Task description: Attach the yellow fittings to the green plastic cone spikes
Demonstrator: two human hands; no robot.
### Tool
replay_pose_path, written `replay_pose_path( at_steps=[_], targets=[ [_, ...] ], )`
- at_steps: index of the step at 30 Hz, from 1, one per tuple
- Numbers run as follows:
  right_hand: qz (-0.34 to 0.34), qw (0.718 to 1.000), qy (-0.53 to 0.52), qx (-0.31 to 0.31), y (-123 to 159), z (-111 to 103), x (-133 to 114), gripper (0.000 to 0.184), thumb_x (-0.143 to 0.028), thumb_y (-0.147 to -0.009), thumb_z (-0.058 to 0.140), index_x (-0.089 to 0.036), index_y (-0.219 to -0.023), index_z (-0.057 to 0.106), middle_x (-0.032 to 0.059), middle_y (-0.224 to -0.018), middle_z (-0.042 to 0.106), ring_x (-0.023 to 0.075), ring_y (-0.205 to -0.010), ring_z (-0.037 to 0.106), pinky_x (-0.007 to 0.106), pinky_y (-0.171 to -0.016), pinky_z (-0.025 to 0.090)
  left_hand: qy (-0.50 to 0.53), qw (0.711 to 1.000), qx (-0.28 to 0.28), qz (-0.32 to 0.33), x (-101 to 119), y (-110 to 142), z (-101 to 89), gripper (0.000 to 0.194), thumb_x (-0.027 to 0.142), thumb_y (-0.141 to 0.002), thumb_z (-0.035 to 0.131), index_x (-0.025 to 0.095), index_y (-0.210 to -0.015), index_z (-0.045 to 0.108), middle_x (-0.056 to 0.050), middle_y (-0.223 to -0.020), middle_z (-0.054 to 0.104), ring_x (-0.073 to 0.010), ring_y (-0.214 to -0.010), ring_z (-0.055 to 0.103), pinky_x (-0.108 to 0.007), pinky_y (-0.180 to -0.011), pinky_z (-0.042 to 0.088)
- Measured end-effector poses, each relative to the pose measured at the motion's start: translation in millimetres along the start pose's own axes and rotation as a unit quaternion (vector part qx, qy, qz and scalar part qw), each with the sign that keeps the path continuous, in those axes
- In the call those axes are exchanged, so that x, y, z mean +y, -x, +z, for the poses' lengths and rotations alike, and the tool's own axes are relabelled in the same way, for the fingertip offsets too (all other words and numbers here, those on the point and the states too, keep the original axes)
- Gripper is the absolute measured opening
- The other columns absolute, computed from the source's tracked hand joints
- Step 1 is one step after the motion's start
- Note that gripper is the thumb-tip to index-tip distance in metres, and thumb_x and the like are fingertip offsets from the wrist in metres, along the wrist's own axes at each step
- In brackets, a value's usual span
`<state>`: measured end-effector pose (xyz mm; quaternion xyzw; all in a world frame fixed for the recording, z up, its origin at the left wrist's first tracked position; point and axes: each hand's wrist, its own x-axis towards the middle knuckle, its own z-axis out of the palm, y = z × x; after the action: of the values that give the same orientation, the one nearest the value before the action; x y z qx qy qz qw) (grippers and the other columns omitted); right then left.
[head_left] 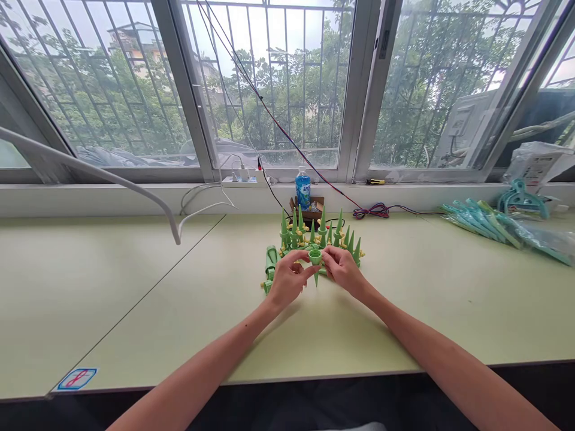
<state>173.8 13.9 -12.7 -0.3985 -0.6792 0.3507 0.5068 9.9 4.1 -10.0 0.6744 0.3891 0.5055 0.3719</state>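
Observation:
Above the light green table, my left hand (291,276) pinches a green plastic watering spike (315,257) between thumb and fingers. Its cup-shaped end faces up and its pointed tip hangs down. My right hand (344,269) is closed in a pinch right beside the cup's rim; whatever its fingertips hold is too small and covered to make out. Behind both hands stand several similar green spikes (323,227), points up, with small yellow valves on their sides. More green spike parts (271,260) lie to the left of my left hand.
A blue liquid bottle (303,190) and a small cardboard box (317,206) stand behind the spikes. A coiled cable (372,211) lies near the windowsill. Bagged teal items (489,224) and a teal clip hanger (521,200) are at the right. A white cable (135,193) arcs across the left.

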Motion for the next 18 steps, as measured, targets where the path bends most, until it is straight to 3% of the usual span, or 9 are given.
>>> replay_pose_path(
  at_steps=[5, 12, 18],
  targets=[
    [0.011, 1.000, -0.024, -0.007, -0.3, 0.6, 0.5, 0.034, -0.046, -0.089, 0.049, -0.020, -0.068, 0.046, -0.0069, -0.046, 0.037, 0.0083, -0.039, 0.034, 0.022, -0.040, 0.027, -0.071, 0.996, 0.015, 0.056, 0.1, -0.2, 0.2, 0.026, 0.041, -0.076, 0.068, 0.019, -0.091, 0.066, -0.004, -0.093, 0.058, -0.0045, -0.048, 0.047, -0.019, -0.042, 0.042],
    [-0.001, 0.999, -0.025, 0.042, -1.9, 4.2, 3.8, 0.034, -0.051, -0.089, 0.049, -0.021, -0.073, 0.048, -0.0068, -0.048, 0.037, 0.0087, -0.039, 0.032, 0.023, -0.040, 0.027, -0.034, 0.999, -0.010, -0.018, 1.9, 0.7, 2.8, 0.039, 0.043, -0.078, 0.064, 0.021, -0.110, 0.058, -0.004, -0.098, 0.061, -0.0063, -0.045, 0.053, -0.020, -0.036, 0.041],
    [-0.019, 0.997, -0.028, 0.065, -1.6, 4.4, 6.0, 0.033, -0.050, -0.090, 0.049, -0.021, -0.075, 0.047, -0.0062, -0.053, 0.036, 0.0084, -0.042, 0.032, 0.022, -0.039, 0.025, 0.085, 0.990, 0.013, -0.113, 5.2, -3.0, 3.3, 0.040, 0.055, -0.080, 0.059, 0.015, -0.079, 0.055, -0.002, -0.080, 0.058, -0.0060, -0.042, 0.050, -0.021, -0.035, 0.040]
  ],
)
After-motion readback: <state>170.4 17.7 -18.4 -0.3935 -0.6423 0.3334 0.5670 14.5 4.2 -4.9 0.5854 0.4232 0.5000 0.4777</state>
